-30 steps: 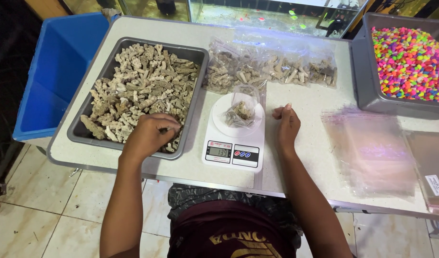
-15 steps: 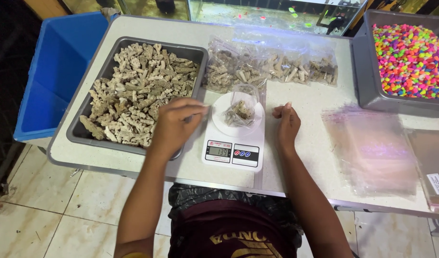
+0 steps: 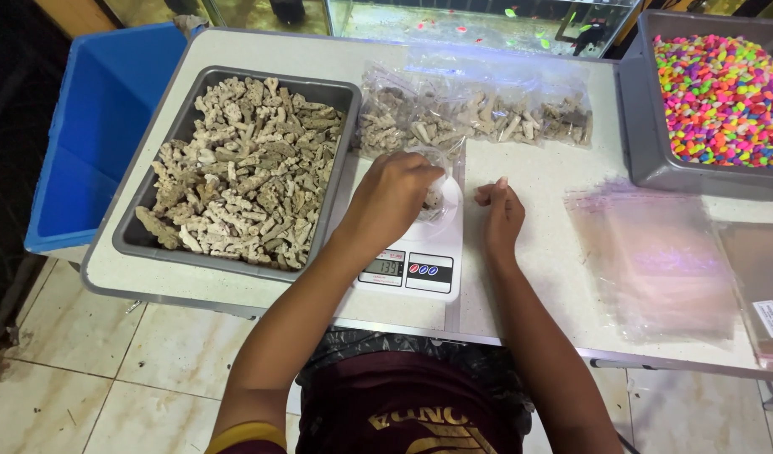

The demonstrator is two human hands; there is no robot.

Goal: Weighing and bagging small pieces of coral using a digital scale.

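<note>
You sit at a speckled pale tabletop (image 3: 538, 181) over a tiled floor (image 3: 84, 378). Your left hand (image 3: 391, 197) closes over the small clear bag (image 3: 435, 195) of pale coral bits on the white scale (image 3: 420, 265); your right hand (image 3: 502, 214) rests loosely curled, empty, just beside.

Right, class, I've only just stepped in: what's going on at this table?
A person sits at a table. Their left hand is over an open clear bag of pale coral pieces standing on a small white kitchen scale. The right hand rests loosely curled on the table beside the scale. A grey tray of coral pieces sits to the left, and filled bags lie behind.
</note>
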